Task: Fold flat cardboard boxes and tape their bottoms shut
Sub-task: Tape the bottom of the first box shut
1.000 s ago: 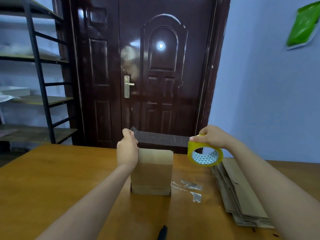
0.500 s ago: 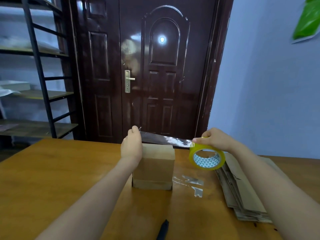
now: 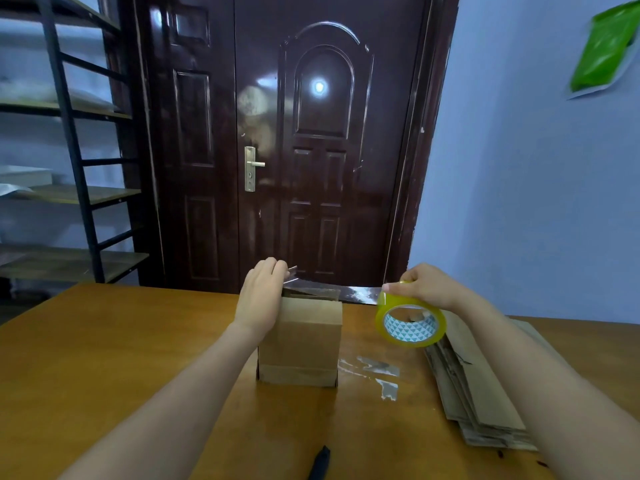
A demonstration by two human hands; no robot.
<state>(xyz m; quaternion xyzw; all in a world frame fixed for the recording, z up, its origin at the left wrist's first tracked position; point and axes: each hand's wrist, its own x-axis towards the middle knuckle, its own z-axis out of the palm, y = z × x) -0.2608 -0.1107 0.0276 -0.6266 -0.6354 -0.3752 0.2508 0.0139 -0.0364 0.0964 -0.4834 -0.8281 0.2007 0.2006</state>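
Wooden surface (image 3: 121, 344); box (image 3: 300, 341) stands mid-surface. Left hand (image 3: 261, 295) pinches the tape strip (image 3: 346, 293) at its top edge; right hand (image 3: 429, 287) grips the roll (image 3: 410, 323). Slack strip could twist, stick crooked.

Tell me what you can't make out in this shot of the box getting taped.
All in the head view:
- Top of the cardboard box: hidden by the angle, so flap closure is unclear.
- Free end of the tape strip: covered by the left hand.
- Right hand fingertips: partly tucked inside the tape roll.
- Black object: cut off by the bottom edge.
- Shelf contents: blurred.
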